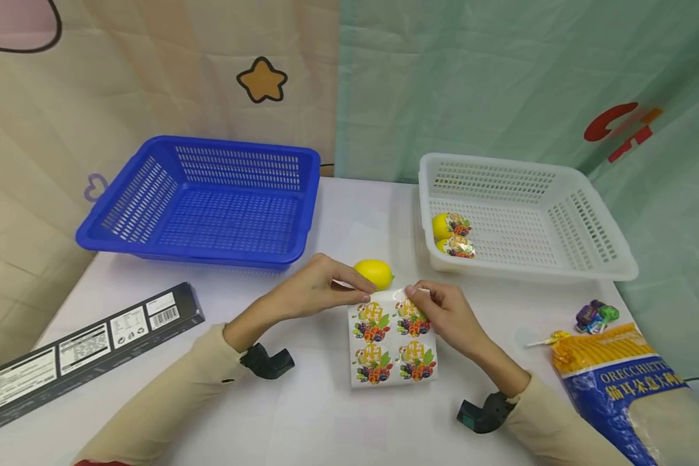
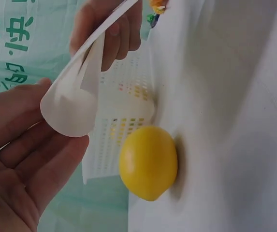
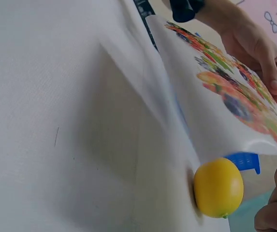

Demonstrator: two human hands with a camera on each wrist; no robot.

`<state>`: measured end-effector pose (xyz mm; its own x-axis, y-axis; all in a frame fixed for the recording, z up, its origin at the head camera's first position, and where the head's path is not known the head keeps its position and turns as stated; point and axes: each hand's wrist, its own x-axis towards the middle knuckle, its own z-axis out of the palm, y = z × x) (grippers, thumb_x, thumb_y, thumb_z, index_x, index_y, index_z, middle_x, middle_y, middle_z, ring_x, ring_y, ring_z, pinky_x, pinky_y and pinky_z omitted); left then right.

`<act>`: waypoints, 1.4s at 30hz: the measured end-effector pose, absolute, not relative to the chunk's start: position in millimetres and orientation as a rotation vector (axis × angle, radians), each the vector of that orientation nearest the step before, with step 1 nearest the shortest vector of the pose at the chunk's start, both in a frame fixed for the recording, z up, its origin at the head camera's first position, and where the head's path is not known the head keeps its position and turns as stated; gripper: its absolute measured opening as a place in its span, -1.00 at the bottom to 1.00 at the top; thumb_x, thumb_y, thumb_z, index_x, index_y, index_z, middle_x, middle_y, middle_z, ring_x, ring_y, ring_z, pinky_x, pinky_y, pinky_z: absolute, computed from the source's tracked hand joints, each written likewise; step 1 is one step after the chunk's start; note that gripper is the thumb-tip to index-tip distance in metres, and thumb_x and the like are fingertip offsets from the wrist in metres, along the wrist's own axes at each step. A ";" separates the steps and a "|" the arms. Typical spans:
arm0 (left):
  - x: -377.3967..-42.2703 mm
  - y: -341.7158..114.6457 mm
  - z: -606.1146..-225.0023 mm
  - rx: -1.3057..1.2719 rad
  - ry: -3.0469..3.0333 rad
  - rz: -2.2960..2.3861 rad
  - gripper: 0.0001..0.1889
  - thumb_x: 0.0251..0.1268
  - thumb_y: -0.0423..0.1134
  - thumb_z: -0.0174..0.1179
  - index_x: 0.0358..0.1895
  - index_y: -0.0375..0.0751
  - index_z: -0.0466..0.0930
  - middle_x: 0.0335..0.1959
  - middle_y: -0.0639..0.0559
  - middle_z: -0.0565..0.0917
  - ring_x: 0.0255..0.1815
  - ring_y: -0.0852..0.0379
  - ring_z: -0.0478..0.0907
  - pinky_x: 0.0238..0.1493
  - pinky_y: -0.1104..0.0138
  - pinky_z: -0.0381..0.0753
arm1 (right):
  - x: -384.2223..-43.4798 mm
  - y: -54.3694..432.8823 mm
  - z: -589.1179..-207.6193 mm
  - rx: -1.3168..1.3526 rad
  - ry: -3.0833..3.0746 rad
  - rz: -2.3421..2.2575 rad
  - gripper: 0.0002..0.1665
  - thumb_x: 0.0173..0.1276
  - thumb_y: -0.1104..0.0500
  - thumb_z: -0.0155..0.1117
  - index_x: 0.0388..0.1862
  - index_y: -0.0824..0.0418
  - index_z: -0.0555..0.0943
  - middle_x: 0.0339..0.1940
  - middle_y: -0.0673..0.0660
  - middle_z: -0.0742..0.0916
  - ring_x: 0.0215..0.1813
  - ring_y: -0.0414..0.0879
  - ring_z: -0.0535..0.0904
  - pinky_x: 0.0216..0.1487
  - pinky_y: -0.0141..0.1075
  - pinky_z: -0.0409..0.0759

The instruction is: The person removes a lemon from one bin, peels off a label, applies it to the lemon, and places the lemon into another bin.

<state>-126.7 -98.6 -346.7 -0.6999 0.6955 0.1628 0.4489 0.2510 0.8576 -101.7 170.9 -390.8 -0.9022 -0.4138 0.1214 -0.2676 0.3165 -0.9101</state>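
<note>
A white sheet of fruit stickers (image 1: pixel 393 340) is held up over the table, its printed side facing the head camera. My left hand (image 1: pixel 320 289) pinches it at the top left corner between thumb and fingers. At the top right, my right hand (image 1: pixel 447 316) grips the sheet, thumb on the printed face. The left wrist view shows the top edge of the sticker sheet (image 2: pixel 70 113) curled back in a loop between the fingers. Just beyond the sheet, a yellow lemon (image 1: pixel 375 273) lies on the table; the right wrist view shows the lemon (image 3: pixel 218 187) past the sheet's edge.
A blue basket (image 1: pixel 210 254) stands back left. The white basket (image 1: pixel 536 272) at back right holds stickered lemons (image 1: pixel 443 226). A long black box (image 1: pixel 93 353) lies left; a pasta bag (image 1: pixel 623 382), a lollipop (image 1: pixel 559 336) and wrapped candies (image 1: pixel 597 316) lie right.
</note>
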 end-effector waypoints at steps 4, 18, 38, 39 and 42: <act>-121.8 -96.1 -347.1 1.053 2.292 1.507 -0.74 0.22 -0.31 0.37 -0.05 -0.33 0.73 -0.12 -0.06 0.76 -0.11 0.20 0.70 -0.07 0.39 0.66 | -100.9 166.3 -388.7 -0.616 2.470 -1.739 -0.58 0.57 0.13 0.05 -0.56 0.22 0.47 -0.75 -0.03 0.43 -0.65 -0.19 0.44 -0.67 -0.35 0.44; -119.0 -94.7 -348.2 0.985 2.265 1.579 -0.64 0.06 -0.27 0.50 -0.04 -0.30 0.73 -0.09 -0.03 0.75 -0.06 0.17 0.68 -0.02 0.36 0.65 | -98.8 159.2 -380.0 -0.492 2.356 -1.920 -0.55 0.59 0.12 0.00 -0.45 0.41 0.53 -0.68 0.03 0.61 -0.61 -0.16 0.61 -0.63 -0.33 0.59; -118.8 -94.1 -348.7 1.287 2.454 1.521 -0.84 0.15 -0.43 0.39 -0.18 -0.23 0.79 -0.13 -0.01 0.77 -0.01 0.16 0.68 0.06 0.33 0.62 | -101.0 157.4 -383.2 -0.322 2.483 -1.761 -0.51 0.57 0.17 0.04 -0.63 0.31 0.38 -0.79 -0.04 0.36 -0.68 -0.25 0.37 -0.68 -0.45 0.30; -118.5 -94.0 -348.5 1.286 2.456 1.518 -0.85 0.15 -0.43 0.39 -0.20 -0.24 0.79 -0.17 0.01 0.77 -0.05 0.18 0.69 0.02 0.33 0.64 | -101.0 157.5 -383.5 -0.322 2.476 -1.763 -0.51 0.56 0.15 0.05 -0.63 0.30 0.39 -0.78 -0.04 0.39 -0.67 -0.24 0.39 -0.68 -0.45 0.32; -117.8 -94.1 -347.7 1.272 2.444 1.522 -0.87 0.16 -0.43 0.38 -0.22 -0.26 0.79 -0.26 0.02 0.78 -0.15 0.22 0.72 -0.10 0.34 0.68 | -101.4 158.4 -384.9 -0.328 2.442 -1.768 -0.52 0.56 0.10 0.06 -0.59 0.31 0.46 -0.75 0.00 0.48 -0.64 -0.20 0.47 -0.66 -0.42 0.41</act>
